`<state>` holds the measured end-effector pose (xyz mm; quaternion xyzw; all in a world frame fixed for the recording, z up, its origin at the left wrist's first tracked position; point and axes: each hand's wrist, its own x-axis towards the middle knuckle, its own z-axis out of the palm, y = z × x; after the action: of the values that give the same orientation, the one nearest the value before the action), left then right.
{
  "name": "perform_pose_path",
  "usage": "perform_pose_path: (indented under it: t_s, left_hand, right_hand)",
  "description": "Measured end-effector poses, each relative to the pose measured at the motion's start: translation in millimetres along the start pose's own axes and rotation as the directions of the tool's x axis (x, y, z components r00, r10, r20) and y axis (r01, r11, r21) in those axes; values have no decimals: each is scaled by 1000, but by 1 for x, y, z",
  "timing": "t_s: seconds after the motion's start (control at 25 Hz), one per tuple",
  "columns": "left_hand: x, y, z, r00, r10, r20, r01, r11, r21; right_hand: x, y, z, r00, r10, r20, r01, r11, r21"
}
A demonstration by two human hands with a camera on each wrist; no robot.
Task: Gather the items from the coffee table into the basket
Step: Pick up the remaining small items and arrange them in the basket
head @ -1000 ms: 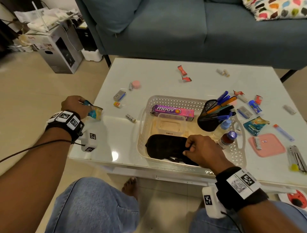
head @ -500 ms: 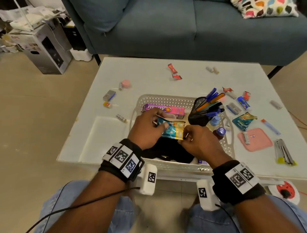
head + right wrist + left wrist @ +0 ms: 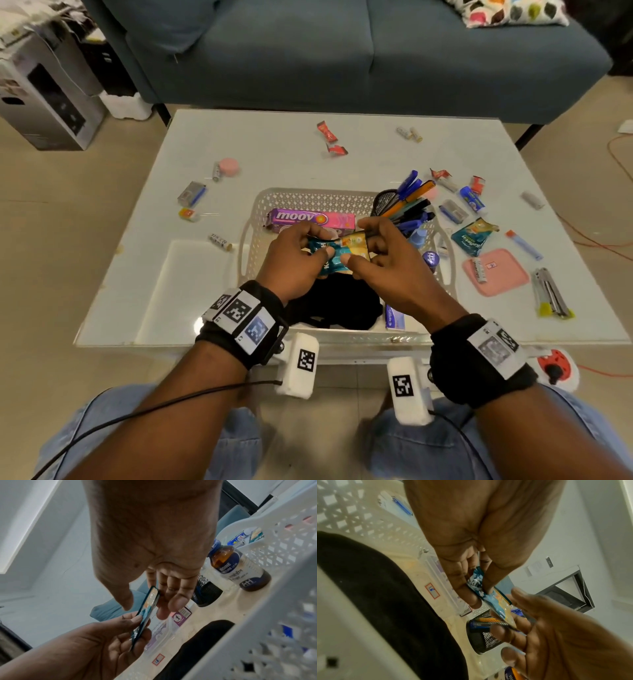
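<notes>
Sachet (image 3: 337,255), teal and orange, is pinched between both hands above the basket (image 3: 260,212) near the worktop's front edge: left hand (image 3: 294,260) on one end, right hand (image 3: 387,263) on the other. It looks light, thin and limp, probably slick foil. From the left wrist, thumb and fingers (image 3: 462,588) clamp its crinkled end, the surest hold. From the right wrist, the sachet (image 3: 145,612) shows edge-on, flat as card; the right fingers (image 3: 178,601) curl at its upper edge.
</notes>
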<state>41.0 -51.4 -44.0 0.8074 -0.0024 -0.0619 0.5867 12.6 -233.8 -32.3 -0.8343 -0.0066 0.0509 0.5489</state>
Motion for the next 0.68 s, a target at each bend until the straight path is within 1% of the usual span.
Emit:
perform_pose_path:
  t_s: [0.04, 0.12, 0.2, 0.28, 0.32, 0.44, 0.52, 0.56, 0.6, 0.68]
  left_hand:
    - [0, 0, 1, 1000, 2, 6, -2, 1000, 15]
    - [-3, 1, 2, 998, -27, 49, 24, 997, 67]
    - [-11, 6, -1, 986, -80, 148, 44, 972, 231]
    - [-22, 10, -6, 951, -149, 272, 27, 914, 404]
    - [-26, 10, -8, 925, -179, 336, 8, 891, 454]
    - [-37, 9, -11, 842, -232, 487, -78, 841, 536]
    - [-41, 8, -9, 807, -230, 543, -137, 822, 553]
    - [-42, 9, -9, 801, -226, 555, -155, 817, 556]
    - [-42, 8, -9, 804, -215, 555, -168, 813, 558]
    - [-38, 9, -10, 844, -164, 511, -159, 833, 530]
  right_hand:
    - [0, -1, 0, 999, -14, -39, 14, 1000, 1]
    - [0, -1, -3, 990, -66, -125, 49, 990, -135]
    - [-1, -1, -7, 975, -105, -193, 50, 961, -272]
    - [-4, 0, -9, 964, -107, -243, 18, 940, -342]
    - [-4, 2, -8, 961, -101, -259, -1, 931, -366]
    - [0, 10, -2, 968, -40, -249, -65, 914, -402]
    - [2, 15, 2, 981, -13, -195, -73, 899, -431]
    - [1, 16, 4, 987, -14, -158, -60, 886, -460]
    - [0, 16, 6, 991, -24, -128, -44, 865, -500]
    - [-1, 14, 7, 993, -51, -105, -23, 794, -607]
